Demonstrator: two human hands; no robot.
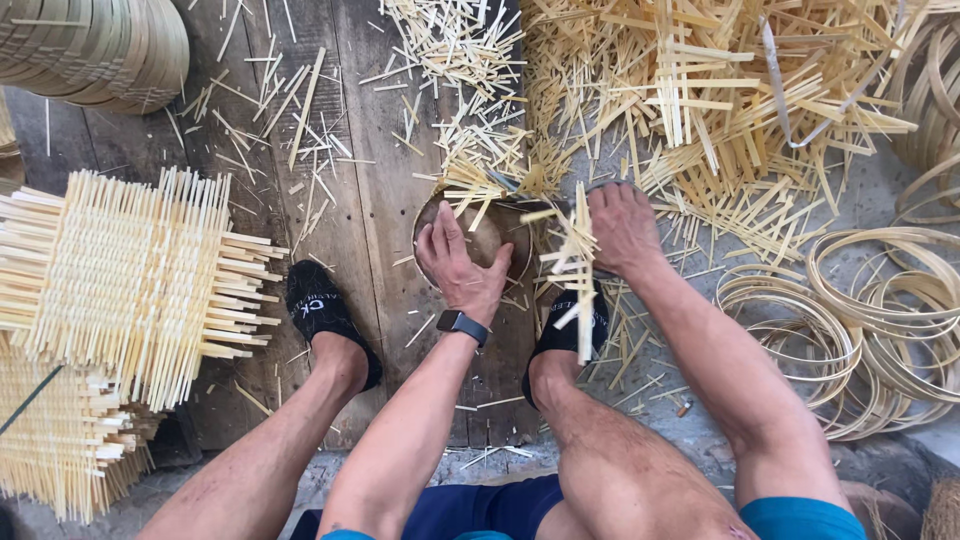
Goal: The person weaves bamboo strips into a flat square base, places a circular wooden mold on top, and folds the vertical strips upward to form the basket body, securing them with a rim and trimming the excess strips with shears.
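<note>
Seated over a plank floor (380,190) strewn with bamboo offcuts (720,90), a person works at a round wooden block (495,235). Woven mats (120,270) stack at 9 o'clock, bamboo hoops (880,320) coil at 3 o'clock. The left hand (458,262) presses flat, fingers loose, on the block; the right hand (622,225) grips a bundle of strips (575,262) just beside it. Keeping the bundle's ends level would likely serve best.

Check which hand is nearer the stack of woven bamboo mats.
Left. The left hand rests on the round block, closer to the woven mat stack; the right hand lies farther away, among the bamboo strips.
</note>
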